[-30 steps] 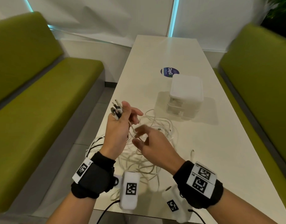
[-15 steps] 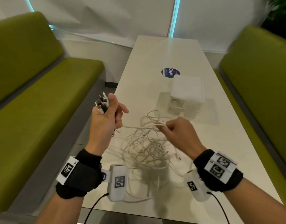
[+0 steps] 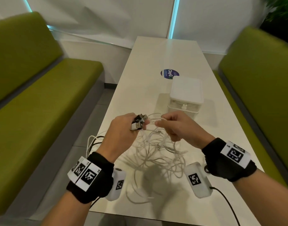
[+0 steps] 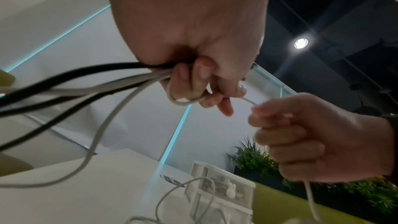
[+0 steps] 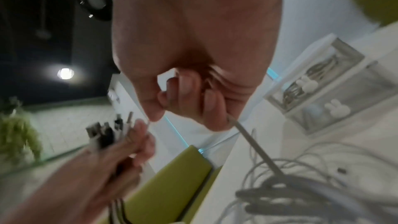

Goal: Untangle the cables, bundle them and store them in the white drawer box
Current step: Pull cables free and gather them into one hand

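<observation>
cables lying tangled on the surface at frame centre, none bundled | left hand fingers curling round gathered plug ends | right hand pinching one white strand | white drawer box upper right looking closed, apparently already holding something | stage: early untangling

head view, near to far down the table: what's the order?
Cable tangle → hands, left hand gripping the plugs and right hand pinching a white cable → drawer box → round sticker → bare far end of the table.
</observation>
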### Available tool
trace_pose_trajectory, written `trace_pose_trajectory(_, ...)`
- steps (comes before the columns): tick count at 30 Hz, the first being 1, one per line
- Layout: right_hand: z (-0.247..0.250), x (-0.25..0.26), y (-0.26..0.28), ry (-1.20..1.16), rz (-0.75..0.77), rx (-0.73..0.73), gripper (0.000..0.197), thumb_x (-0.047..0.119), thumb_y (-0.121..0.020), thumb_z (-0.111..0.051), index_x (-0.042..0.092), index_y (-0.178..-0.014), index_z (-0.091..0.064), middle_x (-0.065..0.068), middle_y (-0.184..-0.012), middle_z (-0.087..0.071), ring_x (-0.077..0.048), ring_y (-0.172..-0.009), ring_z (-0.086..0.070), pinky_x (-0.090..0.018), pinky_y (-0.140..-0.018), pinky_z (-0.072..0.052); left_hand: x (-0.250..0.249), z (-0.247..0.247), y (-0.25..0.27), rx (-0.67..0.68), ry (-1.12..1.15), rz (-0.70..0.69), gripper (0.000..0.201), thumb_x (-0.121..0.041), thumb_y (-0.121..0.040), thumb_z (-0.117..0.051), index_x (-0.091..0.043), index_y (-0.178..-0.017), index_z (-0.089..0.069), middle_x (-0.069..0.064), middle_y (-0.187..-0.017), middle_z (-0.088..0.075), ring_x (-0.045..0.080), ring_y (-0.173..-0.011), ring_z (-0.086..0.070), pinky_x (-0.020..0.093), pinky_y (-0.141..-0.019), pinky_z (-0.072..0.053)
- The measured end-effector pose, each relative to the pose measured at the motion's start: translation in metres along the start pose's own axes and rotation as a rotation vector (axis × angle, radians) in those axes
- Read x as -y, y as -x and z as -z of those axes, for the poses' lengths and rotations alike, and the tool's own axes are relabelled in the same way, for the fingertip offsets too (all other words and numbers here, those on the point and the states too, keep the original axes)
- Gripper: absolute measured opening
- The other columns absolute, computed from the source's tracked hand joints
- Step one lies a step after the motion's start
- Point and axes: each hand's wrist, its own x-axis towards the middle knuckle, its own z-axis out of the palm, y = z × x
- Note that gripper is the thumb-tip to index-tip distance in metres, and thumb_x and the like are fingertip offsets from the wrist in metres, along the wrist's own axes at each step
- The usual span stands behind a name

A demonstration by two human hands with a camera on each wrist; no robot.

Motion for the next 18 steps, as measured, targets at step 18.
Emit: trace_pose_trajectory(18,0.001,-0.019,0.005,0.564,0.172,-0.102,0.057,0.056,-0.096,-0.037,0.009,-0.065,-0.044,0.009,-0.054,-0.038,-0.007,-0.050,-0.036,-0.022,-0.052,-0.028,0.036,0.034,0.008,-0.465,0.234,0.387,0.014,-0.029,-0.100,-0.053,-0.029,-0.110,-0.062,-0.011,-0.109,-0.066,0.003,-0.075,-0.070,0.043,-0.076,-0.059)
